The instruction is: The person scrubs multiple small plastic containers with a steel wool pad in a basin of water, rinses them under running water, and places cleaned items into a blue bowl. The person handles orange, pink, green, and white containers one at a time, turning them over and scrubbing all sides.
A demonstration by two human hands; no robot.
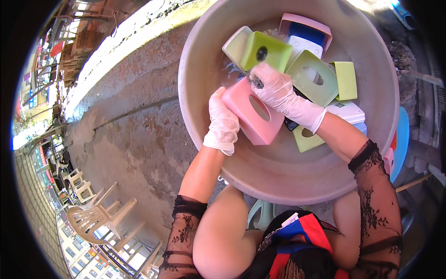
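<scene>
Both my hands wear thin white gloves over a large round plastic tub. My left hand grips the left side of a pink plastic tissue box cover with an oval opening. My right hand is closed around a dark steel-wool scourer at the cover's upper edge. Just beyond lies a bright green plastic box cover with a dark oval. A pale green cover with an oval opening lies right of my right hand. Water shows in the tub around the pieces.
White, pink-rimmed and yellow-green plastic pieces also lie in the tub. Another yellow-green cover is under my right wrist. A blue basin stands right of the tub. Plastic chairs stand on the concrete ground at left.
</scene>
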